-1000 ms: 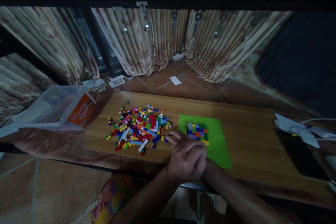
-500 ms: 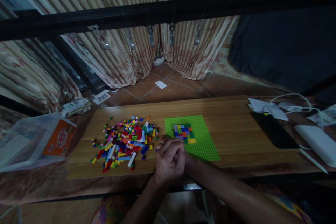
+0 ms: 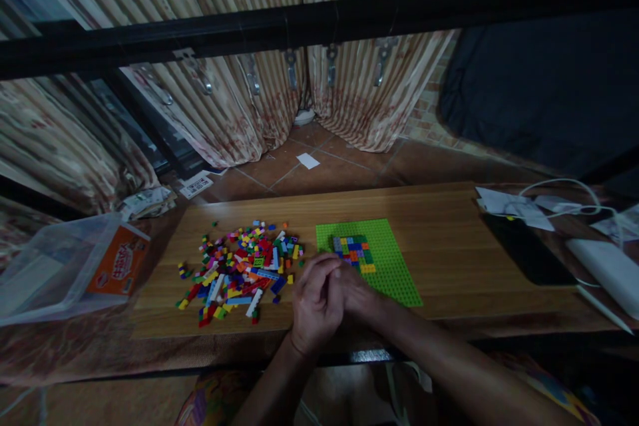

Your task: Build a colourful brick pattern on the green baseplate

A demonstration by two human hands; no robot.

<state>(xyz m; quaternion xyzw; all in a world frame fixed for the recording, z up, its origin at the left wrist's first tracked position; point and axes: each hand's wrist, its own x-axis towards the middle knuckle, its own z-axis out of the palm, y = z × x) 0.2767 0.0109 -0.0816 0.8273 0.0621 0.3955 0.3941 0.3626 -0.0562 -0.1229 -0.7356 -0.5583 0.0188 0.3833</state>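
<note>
Both hands meet at the near edge of the wooden worktop (image 3: 449, 259), pressed together: the left hand (image 3: 313, 303) lies over and around the right hand (image 3: 360, 293), fingers curled in, and whether any brick is caught between them cannot be told. Just beyond the knuckles, touching the right hand's far side, lies the green baseplate (image 3: 394, 266) flat on the worktop near its middle, with a small patch of built bricks (image 3: 353, 253) in blue, orange, green, yellow and purple pressed on towards its near left part. To the left of the hands, just beside the left one, a loose pile of small coloured bricks (image 3: 239, 266) spreads over the left half of the worktop. Off the worktop's left edge a clear plastic box (image 3: 60, 273) with an orange label lies tipped on its side. Towards the right end lie a dark phone (image 3: 529, 253), some white paper (image 3: 504, 203), a white cable (image 3: 554, 183) and a white flat device (image 3: 606, 266).
</note>
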